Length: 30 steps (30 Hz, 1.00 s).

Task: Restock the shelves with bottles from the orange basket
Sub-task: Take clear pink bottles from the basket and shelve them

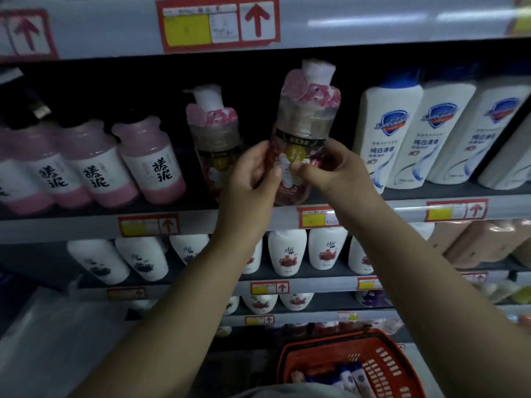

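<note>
Two hands on one pump bottle point(306, 119): your left hand point(253, 173) and right hand point(333, 168) each grip its lower half. It's upright at the near edge of the shelf point(86, 225), between its twin point(214, 133) on the left and white bottles point(385, 139) on the right. The slot probably lies straight beyond.

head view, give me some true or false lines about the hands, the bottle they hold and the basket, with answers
1. The left hand and right hand both grip the floral pump bottle. True.
2. The orange basket is empty. False: white and blue bottles lie in it.
3. White Safeguard bottles stand to the right of the held bottle. True.
4. The pink bottles stand one shelf below the held bottle. False: they are on the same shelf, to its left.
</note>
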Motion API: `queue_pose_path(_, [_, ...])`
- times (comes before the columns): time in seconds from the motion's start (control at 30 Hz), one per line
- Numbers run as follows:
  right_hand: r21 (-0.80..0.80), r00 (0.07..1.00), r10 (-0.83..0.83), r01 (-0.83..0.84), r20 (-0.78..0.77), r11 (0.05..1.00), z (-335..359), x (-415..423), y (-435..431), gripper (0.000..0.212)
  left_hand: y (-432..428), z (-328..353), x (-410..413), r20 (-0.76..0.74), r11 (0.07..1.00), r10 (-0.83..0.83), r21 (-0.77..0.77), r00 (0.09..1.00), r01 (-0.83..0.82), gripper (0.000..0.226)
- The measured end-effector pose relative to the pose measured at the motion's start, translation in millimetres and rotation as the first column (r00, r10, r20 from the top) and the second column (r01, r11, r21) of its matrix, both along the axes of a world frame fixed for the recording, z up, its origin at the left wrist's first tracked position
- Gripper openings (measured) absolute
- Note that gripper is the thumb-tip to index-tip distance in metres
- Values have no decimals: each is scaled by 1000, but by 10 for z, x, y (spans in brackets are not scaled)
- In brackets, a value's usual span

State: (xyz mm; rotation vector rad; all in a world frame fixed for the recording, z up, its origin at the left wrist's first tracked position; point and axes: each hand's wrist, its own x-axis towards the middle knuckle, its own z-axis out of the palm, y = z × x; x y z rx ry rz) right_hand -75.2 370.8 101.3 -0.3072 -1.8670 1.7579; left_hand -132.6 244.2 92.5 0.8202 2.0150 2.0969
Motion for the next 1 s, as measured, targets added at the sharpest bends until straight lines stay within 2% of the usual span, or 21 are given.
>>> queue_pose_path(0.17, [66, 998, -41, 38, 42, 997, -80, -233, 72, 36, 102, -156, -160, 59, 997, -81, -14, 995, 82, 53])
queue_pose_path(0.4, [53, 994, -86, 82, 74, 995, -248, -472, 88, 47, 131, -261, -308, 167, 977, -179, -87, 969, 196, 70])
queue_pose_path(0.57, [61, 987, -148, 144, 70, 988, -328, -597, -32, 63, 130, -239, -341, 133, 948, -174, -244, 976, 203, 76])
queue_pose_path(0.7, [109, 977, -197, 188, 82, 976, -358, -589, -97, 61, 143, -200, -318, 115, 931, -178, -302, 977, 205, 75])
queue_pose_path(0.83, [151, 972, -212, 195, 103, 969, -345, -564, -135, 55, 95, -199, -269, 123, 927, -222, -281, 967, 249, 72])
queue_pose_path(1.0, [88, 967, -246, 240, 70, 967, -305, -382, -324, 70, -32, -250, -211, 157, 951, -237, -163, 959, 262, 63])
